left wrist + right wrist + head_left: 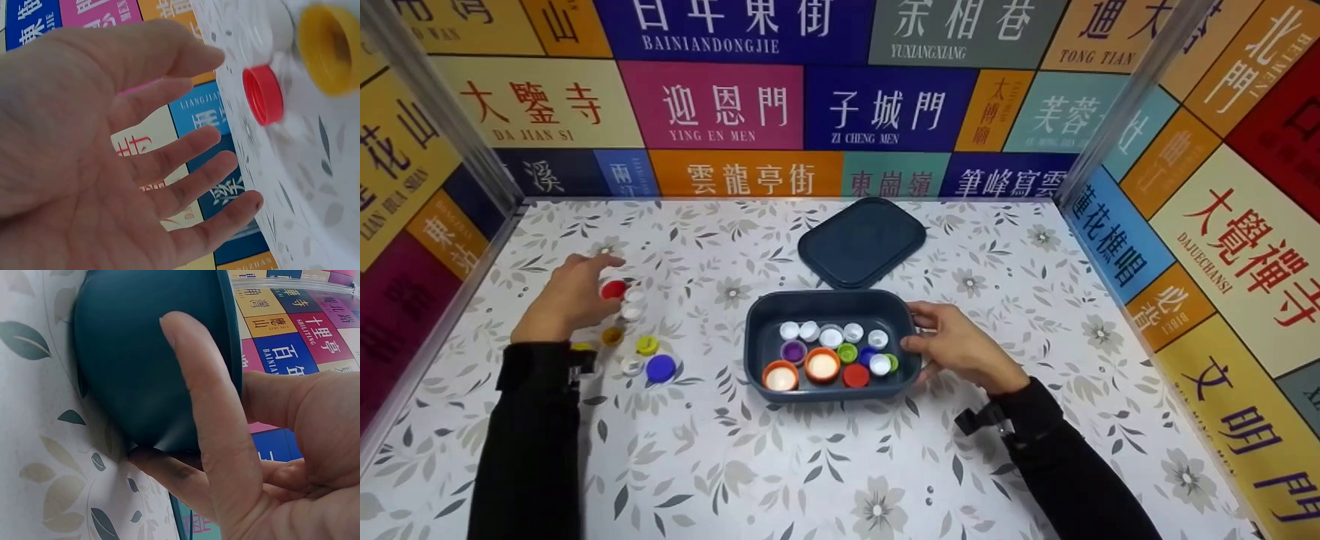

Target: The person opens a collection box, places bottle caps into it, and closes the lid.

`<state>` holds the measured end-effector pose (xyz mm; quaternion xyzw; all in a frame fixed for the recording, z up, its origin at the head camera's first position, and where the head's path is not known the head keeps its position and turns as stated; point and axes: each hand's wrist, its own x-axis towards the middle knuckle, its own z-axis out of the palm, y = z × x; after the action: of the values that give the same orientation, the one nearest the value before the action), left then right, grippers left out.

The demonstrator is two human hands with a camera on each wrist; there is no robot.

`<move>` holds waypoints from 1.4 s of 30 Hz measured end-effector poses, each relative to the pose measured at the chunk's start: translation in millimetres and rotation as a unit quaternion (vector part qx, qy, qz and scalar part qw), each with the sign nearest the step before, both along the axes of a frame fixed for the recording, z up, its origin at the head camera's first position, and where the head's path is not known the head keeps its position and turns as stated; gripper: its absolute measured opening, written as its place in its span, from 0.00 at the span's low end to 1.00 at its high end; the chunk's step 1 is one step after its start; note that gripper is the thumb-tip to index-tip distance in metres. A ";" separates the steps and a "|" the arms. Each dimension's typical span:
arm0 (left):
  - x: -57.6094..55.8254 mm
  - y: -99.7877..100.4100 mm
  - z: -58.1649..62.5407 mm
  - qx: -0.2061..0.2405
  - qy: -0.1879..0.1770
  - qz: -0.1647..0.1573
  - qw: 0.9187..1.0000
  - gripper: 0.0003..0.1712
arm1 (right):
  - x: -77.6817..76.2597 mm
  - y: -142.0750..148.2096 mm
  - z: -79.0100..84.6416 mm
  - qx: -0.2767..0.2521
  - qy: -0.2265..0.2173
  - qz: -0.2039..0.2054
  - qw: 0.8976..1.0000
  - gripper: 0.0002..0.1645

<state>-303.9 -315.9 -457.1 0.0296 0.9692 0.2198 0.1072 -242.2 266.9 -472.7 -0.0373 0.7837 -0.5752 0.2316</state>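
Note:
My left hand hovers over a group of bottle caps on the left, its fingers spread and holding nothing. Nearest to it lies a red cap, beside clear-white caps and a yellow cap. A blue cap and another yellow cap sit closer to the front. With my right hand I hold the right end of a dark blue-green box, fingers against its outer wall. Inside the box are several white caps, two large orange ones, and purple, green, blue and red ones.
Behind the box a matching dark lid lies flat on the flower-patterned tabletop. Panels with coloured sign lettering stand along the back and both sides of the table.

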 end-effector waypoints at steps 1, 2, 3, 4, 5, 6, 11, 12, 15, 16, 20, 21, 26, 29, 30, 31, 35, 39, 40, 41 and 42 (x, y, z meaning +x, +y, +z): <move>-0.2 -1.5 -0.1 -0.005 -0.007 -0.001 1.000 0.45 | -0.1 -0.1 -0.1 -0.001 -0.001 0.000 1.000 0.45; -0.7 -2.7 -0.5 -0.010 -0.015 -0.001 1.000 0.45 | -0.3 -0.2 -0.3 -0.002 -0.002 0.000 1.000 0.45; -1.2 -3.5 -0.7 -0.014 -0.023 -0.003 1.000 0.46 | -0.4 -0.3 -0.6 -0.002 -0.003 0.000 1.000 0.45; -2.2 -3.7 -1.4 -0.017 -0.030 -0.004 0.999 0.46 | -0.5 -0.1 -0.7 -0.002 -0.003 0.000 1.000 0.45; -3.3 -3.7 -2.6 -0.018 -0.037 -0.004 0.999 0.46 | -0.5 0.2 -0.7 -0.001 -0.003 -0.001 1.000 0.45; -4.4 -3.7 -3.8 -0.018 -0.043 -0.005 0.999 0.47 | -0.4 0.3 -0.7 -0.001 -0.004 -0.002 1.000 0.45; -9.3 -5.3 -11.6 -0.015 -0.045 -0.024 0.999 0.45 | 0.2 -0.1 -0.2 0.006 -0.003 -0.006 1.000 0.46; -10.0 -5.9 -13.2 -0.015 -0.043 -0.027 0.999 0.45 | 0.3 -0.4 -0.2 0.007 -0.003 -0.007 1.000 0.46; -10.9 -7.7 -16.7 -0.015 -0.036 -0.031 0.999 0.42 | 0.5 -1.4 -0.2 0.009 -0.004 -0.007 1.000 0.45; -11.1 -8.1 -17.9 -0.013 -0.034 -0.032 0.999 0.42 | 0.5 -1.6 -0.3 0.009 -0.004 -0.008 1.000 0.46; -12.1 -8.5 -21.9 -0.007 -0.017 -0.029 0.999 0.38 | 0.5 -1.5 -0.5 0.009 -0.005 -0.009 1.000 0.46; -12.1 -8.3 -22.7 -0.004 -0.011 -0.027 1.000 0.36 | 0.4 -1.4 -0.6 0.008 -0.004 -0.008 1.000 0.45; -11.9 -7.2 -26.7 0.002 0.041 -0.028 0.999 0.29 | -0.2 -0.4 -1.2 0.001 0.002 0.000 1.000 0.44; -11.0 -6.7 -28.6 0.005 0.059 -0.029 0.998 0.27 | -0.2 0.1 -1.5 -0.002 0.005 0.003 1.000 0.44; -10.6 -6.6 -28.9 0.007 0.058 -0.027 0.998 0.27 | -0.1 0.2 -1.6 -0.002 0.004 0.003 1.000 0.44; -10.3 -6.5 -28.9 0.009 0.055 -0.025 0.998 0.27 | -0.1 0.2 -1.5 -0.002 0.004 0.002 1.000 0.45; -10.7 -6.7 -27.8 0.012 0.043 -0.019 0.999 0.27 | -0.3 0.3 -1.4 -0.005 0.002 0.000 1.000 0.45; -11.4 -5.1 -23.4 0.005 0.044 -0.014 0.999 0.25 | -0.1 0.1 -1.4 -0.005 0.002 0.000 1.000 0.46; -11.6 -4.2 -22.1 0.004 0.047 -0.014 0.999 0.25 | -0.2 0.0 -1.3 -0.003 0.002 0.000 1.000 0.46; -11.7 -3.0 -20.6 0.002 0.051 -0.013 0.999 0.24 | -0.2 -0.1 -1.1 -0.003 0.002 -0.001 1.000 0.46; -11.8 -1.4 -18.8 0.001 0.056 -0.013 0.998 0.24 | -0.4 -0.2 -0.8 -0.001 0.002 -0.001 1.000 0.46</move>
<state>-315.7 -317.3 -475.9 0.0551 0.9730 0.2171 0.0553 -242.5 266.7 -473.5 -0.0381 0.7834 -0.5764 0.2295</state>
